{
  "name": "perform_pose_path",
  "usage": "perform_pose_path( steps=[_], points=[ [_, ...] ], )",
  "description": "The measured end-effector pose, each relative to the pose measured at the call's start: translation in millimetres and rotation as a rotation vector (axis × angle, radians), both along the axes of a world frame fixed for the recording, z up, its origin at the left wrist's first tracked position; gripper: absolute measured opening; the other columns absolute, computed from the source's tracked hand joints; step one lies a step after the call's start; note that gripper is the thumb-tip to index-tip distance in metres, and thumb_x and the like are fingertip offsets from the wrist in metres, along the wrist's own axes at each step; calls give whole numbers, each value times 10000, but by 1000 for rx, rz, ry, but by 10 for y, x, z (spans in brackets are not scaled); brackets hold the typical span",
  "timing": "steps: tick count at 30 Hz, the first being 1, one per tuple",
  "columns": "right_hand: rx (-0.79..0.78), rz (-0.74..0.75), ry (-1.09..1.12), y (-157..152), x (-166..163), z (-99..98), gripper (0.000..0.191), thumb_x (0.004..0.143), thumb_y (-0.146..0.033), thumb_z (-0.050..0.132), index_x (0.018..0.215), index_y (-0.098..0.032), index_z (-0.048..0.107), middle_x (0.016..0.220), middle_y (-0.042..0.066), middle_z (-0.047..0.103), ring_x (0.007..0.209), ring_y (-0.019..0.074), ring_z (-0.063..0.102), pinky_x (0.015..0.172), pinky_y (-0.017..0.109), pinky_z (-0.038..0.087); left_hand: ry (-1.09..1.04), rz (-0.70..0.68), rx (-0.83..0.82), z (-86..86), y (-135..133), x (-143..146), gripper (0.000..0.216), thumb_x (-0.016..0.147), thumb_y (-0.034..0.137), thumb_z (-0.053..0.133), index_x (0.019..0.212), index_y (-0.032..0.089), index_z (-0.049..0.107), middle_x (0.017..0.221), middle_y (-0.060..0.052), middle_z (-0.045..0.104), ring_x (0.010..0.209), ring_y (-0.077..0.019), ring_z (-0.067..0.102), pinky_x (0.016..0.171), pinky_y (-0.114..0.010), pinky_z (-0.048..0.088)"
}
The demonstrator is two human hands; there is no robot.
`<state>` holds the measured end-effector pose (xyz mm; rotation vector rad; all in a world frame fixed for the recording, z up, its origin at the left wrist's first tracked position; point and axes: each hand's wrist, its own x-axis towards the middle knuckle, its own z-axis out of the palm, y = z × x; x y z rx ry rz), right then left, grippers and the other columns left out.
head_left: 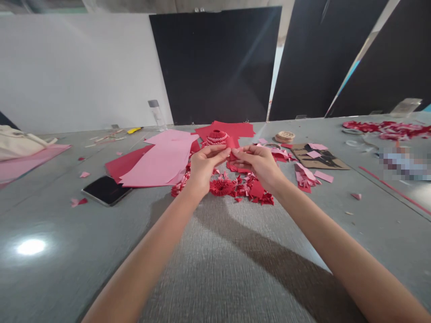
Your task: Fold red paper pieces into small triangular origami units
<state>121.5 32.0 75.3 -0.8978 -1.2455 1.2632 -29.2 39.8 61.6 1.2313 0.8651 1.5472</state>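
"How does your red paper piece look?"

"Small, plain and bright, raised mid-view, just beside the ribbed paper form; too blurred to make out any crease."

"And your fingers?"

"Your left hand pinches it between thumb and forefinger; your right hand does likewise from the other side, fingertips nearly meeting."

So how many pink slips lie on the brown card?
2: the far slip sits at the far edge of the card; the near slip lies just below it in the picture, slightly left. Others could be hidden underneath.
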Motion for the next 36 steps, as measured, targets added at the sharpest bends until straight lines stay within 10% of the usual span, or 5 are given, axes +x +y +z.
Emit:
perform_pose_path(
  steps=[15, 36],
  points=[
    [229, -53, -108, 78, 99, -7, 122, 664, -209, 775, 775, -176, 738, 749, 19, 708, 699, 129, 638, 713, 298, 509, 341, -12, 180, 81, -6, -79, 188, 761, 272, 721, 939, 214, 737, 982, -45, 738, 890, -179, 689, 812, -308, 576],
    [414, -74, -182, 151, 159, -54, 189, 707, -143, 671, 822, -229, 795, 779, 15, 749, 730, 141, 656, 727, 306, 515, 108, -159, 107, 45, -22, -22, 186, 714, 183, 743, 899, 198, 751, 954, -38, 723, 954, -197, 678, 913, -384, 574]
  ],
)
